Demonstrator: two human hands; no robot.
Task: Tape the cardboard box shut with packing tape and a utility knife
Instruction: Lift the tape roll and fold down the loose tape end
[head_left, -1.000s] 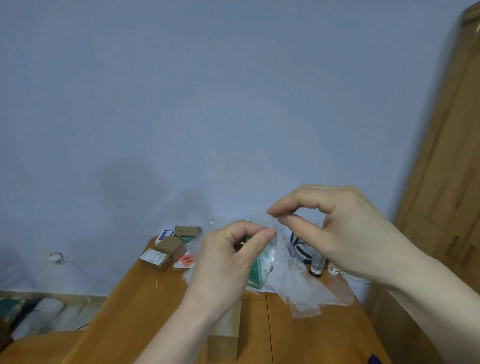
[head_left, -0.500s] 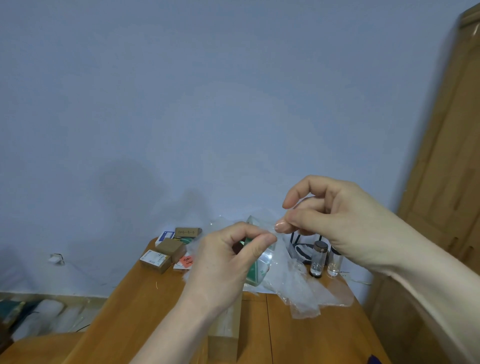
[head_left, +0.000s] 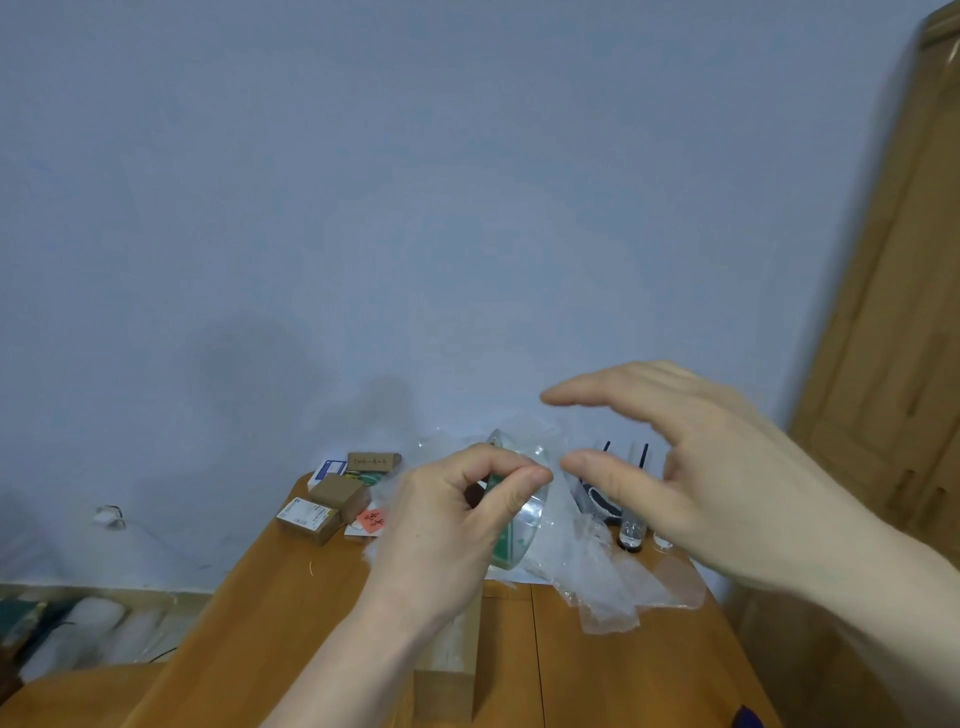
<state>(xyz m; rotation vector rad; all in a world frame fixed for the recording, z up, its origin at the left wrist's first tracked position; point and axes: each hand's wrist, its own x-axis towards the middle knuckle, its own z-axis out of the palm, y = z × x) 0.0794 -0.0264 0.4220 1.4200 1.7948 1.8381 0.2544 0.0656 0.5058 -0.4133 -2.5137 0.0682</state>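
Observation:
My left hand (head_left: 457, 525) holds a roll of clear packing tape (head_left: 522, 519) with a green inner core, raised above the wooden table (head_left: 291, 597); thumb and forefinger pinch its rim. My right hand (head_left: 691, 478) hovers just right of the roll with fingers spread and nothing in them. Below my left forearm a cardboard box (head_left: 452, 660) lies on the table, mostly hidden. No utility knife is visible.
Small cardboard boxes (head_left: 332, 504) and a pink note (head_left: 373, 519) sit at the table's far left. Crumpled clear plastic (head_left: 608, 587), small glass vials (head_left: 631, 535) and a dark device lie at the back right. A wooden door (head_left: 893, 312) stands on the right.
My right hand has let go its pinch at the tape's edge and opened, its fingers spreading and lifting slightly. The left hand keeps the roll in place.

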